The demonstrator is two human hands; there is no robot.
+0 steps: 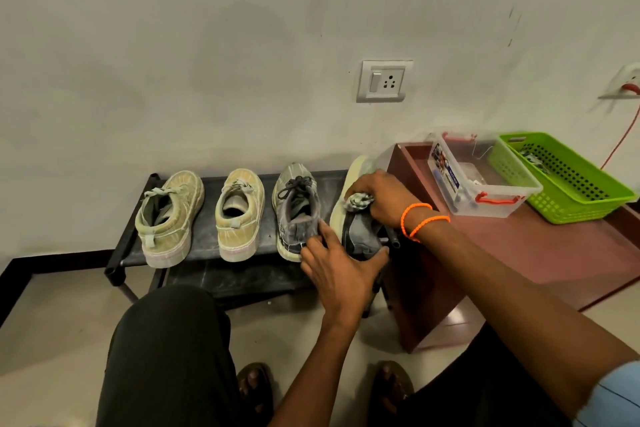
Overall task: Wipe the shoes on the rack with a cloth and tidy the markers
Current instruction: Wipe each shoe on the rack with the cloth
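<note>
On the black shoe rack (204, 246) stand two beige sneakers (170, 217) (239, 213) and a grey sneaker (296, 210), heels toward me. A second grey sneaker (360, 236) is tipped on its side at the rack's right end, pale sole facing left. My left hand (341, 270) grips its heel from below. My right hand (379, 198) presses a bunched grey cloth (358, 202) against that shoe's upper. The shoe's toe is hidden behind my right hand. No markers can be made out clearly.
A dark red low table (540, 253) stands right of the rack, holding a clear plastic box (485, 180) with red latches and a green perforated basket (568, 180). A wall socket (384, 81) sits above. My knees and sandalled feet are below on the tiled floor.
</note>
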